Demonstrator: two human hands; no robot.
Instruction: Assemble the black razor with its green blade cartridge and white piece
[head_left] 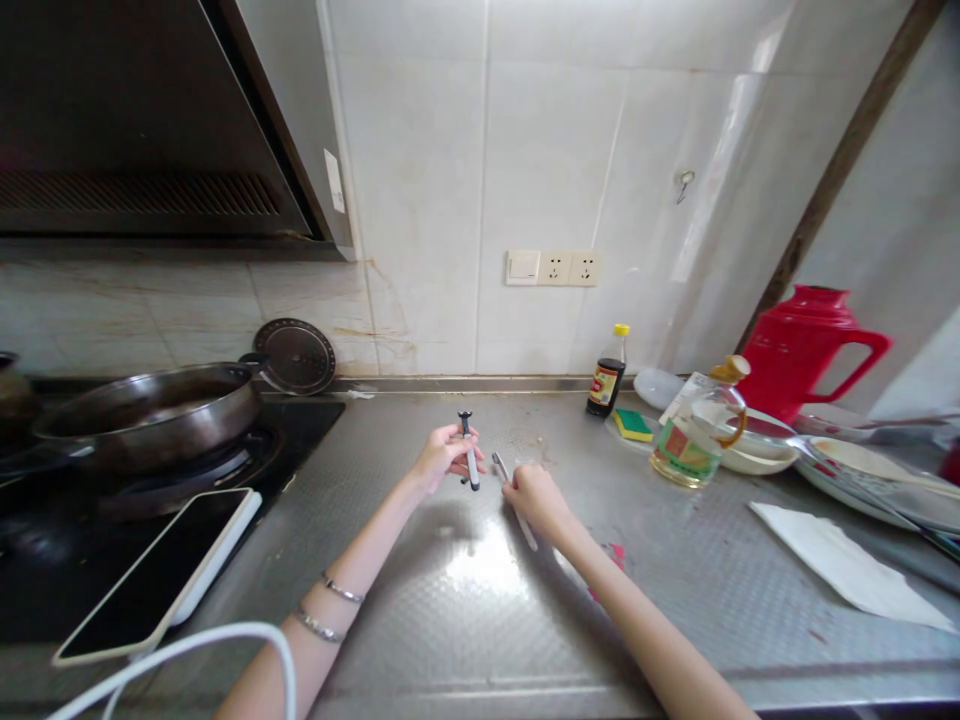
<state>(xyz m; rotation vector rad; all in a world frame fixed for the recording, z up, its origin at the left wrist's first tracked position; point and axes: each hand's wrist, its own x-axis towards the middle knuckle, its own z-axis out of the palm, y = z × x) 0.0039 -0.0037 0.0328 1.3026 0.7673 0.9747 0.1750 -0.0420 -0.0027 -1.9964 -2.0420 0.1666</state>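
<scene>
My left hand (442,458) holds a small razor-like tool (471,462) with a grey-white handle and a dark head, upright over the middle of the metal counter (450,640). Just to its right, my right hand (536,500) is closed around a slim, light-coloured stick-like tool (527,530). That tool's dark-marked upper end points up and left, while its pale lower end sticks out below the fingers. What kind of tool it is, I cannot tell. The two hands are apart.
On the left are a phone (161,580), a white cable (247,630) and a pan (157,420) on the stove. To the right stand a sauce bottle (606,380), a sponge (634,425), an oil bottle (686,445), bowls, a napkin (847,565) and a red thermos (802,355).
</scene>
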